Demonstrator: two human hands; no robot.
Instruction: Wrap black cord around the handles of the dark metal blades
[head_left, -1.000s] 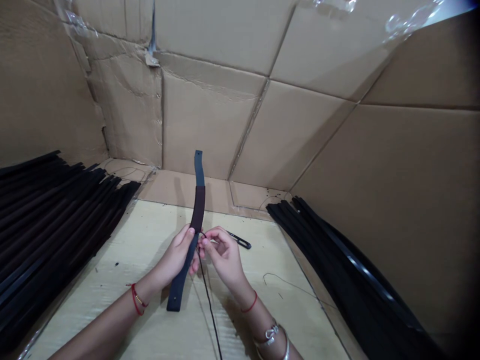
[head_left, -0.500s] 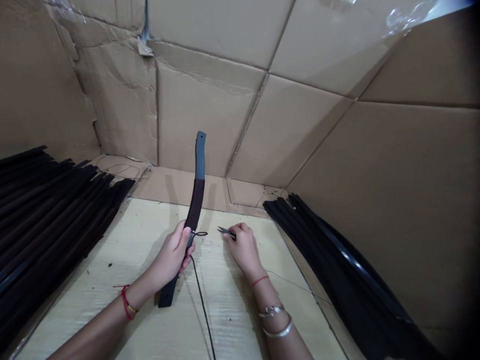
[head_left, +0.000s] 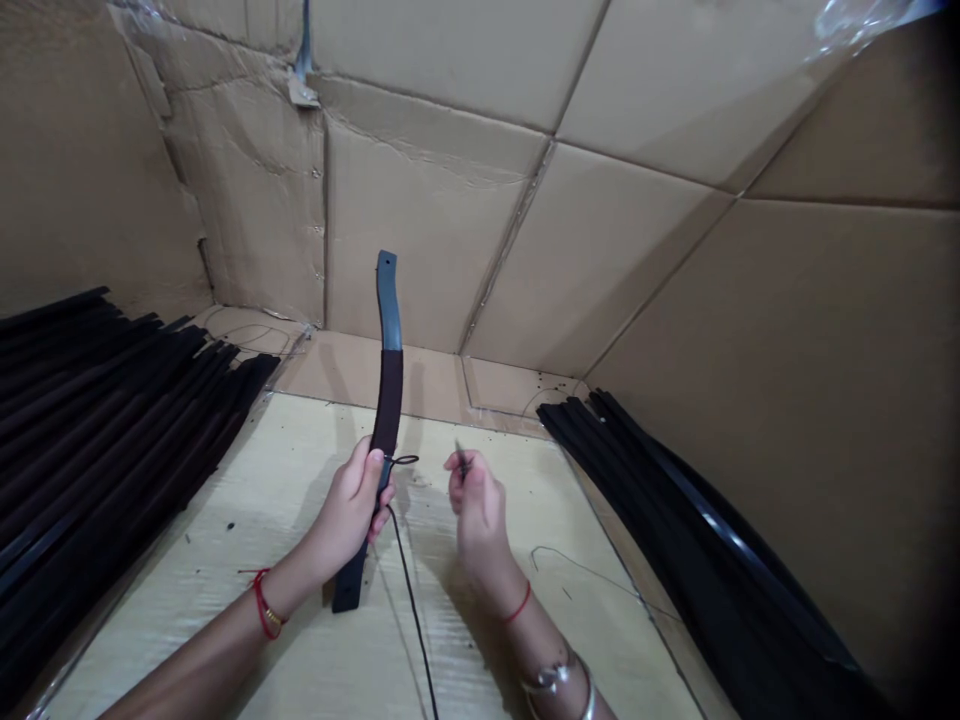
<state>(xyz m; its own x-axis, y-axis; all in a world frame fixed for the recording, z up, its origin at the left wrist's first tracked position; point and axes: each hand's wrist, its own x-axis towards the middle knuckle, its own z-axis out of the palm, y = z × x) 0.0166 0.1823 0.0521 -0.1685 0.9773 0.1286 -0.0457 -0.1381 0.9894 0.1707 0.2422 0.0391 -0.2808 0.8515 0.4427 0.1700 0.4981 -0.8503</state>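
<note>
My left hand [head_left: 354,500] is closed around a curved dark strip [head_left: 388,310] with a hole near its upper end. Dark brown cord wrapping [head_left: 389,400] covers the strip's middle, above my fingers. At my left thumb a small cord loop [head_left: 406,459] sticks out to the right, and a loose length of cord [head_left: 412,595] hangs down from that hand toward the near edge. To the right, apart from the strip, my right hand [head_left: 480,500] is closed on small thread snips [head_left: 462,461], whose blades point up and look blurred.
Many dark strips [head_left: 112,430] lie in a pile on the left. More black strips [head_left: 675,530] lie along the right side. Cardboard walls [head_left: 420,200] stand behind and beside the pale work surface [head_left: 300,660], where a thin thread [head_left: 577,565] and small dark scraps lie.
My right hand has turned, so the snips now point up rather than left toward the loop. The strip's upper end has tilted slightly left in my left hand.
</note>
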